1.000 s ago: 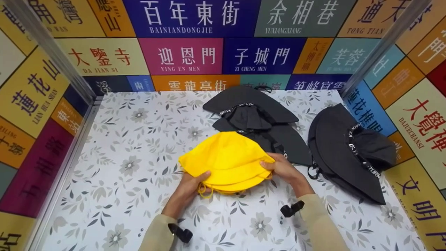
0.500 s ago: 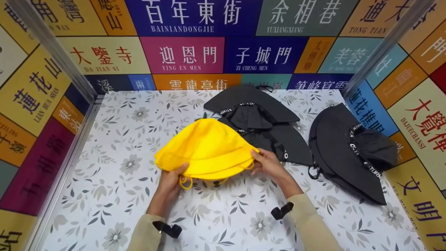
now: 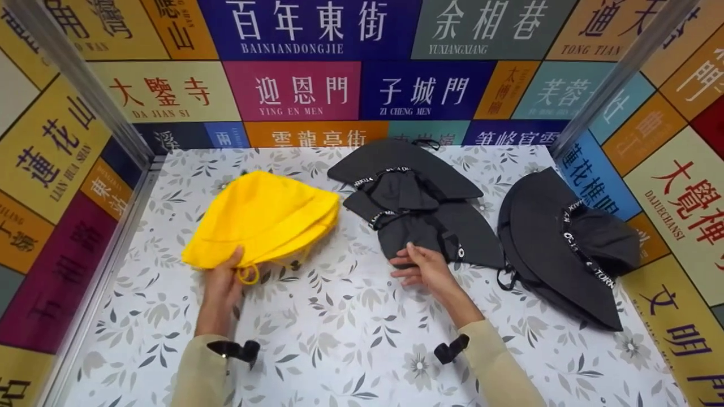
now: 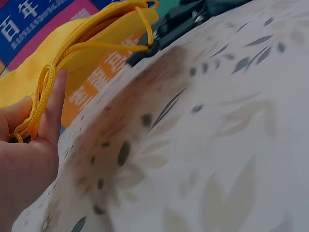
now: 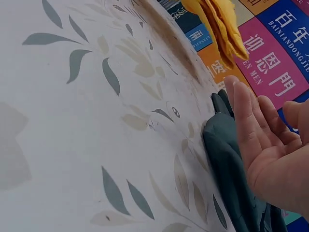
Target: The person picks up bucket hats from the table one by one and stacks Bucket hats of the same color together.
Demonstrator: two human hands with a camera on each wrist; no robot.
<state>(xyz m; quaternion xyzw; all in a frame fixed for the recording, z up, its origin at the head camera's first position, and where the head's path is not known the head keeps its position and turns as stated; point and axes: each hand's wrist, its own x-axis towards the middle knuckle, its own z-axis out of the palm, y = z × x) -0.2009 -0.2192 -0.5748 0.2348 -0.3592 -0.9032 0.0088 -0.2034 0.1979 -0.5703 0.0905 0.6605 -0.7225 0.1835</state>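
My left hand [image 3: 223,282] pinches a folded yellow bucket hat [image 3: 260,217] by its lower left brim corner, thumb on top. In the left wrist view the hat's yellow cord [image 4: 46,92] loops down over the fingers, and the hat is raised above the table with its shadow below. My right hand [image 3: 427,274] holds nothing; its fingers are loosely extended in front of a dark grey bucket hat [image 3: 413,234]. In the right wrist view that hand [image 5: 270,140] is apart from the yellow hat, with the dark fabric [image 5: 227,164] behind it.
Another dark hat [image 3: 407,158] lies behind the near one, partly overlapping it. At the right, a stack of dark hats [image 3: 543,243] leans close to the side wall. Printed sign panels [image 3: 294,90] enclose the flower-patterned table [image 3: 339,339] at the back and sides.
The yellow hat has moved left and tilted, carried by my left hand. My right hand has let go of its right corner and stays near the dark hats, which have not moved.
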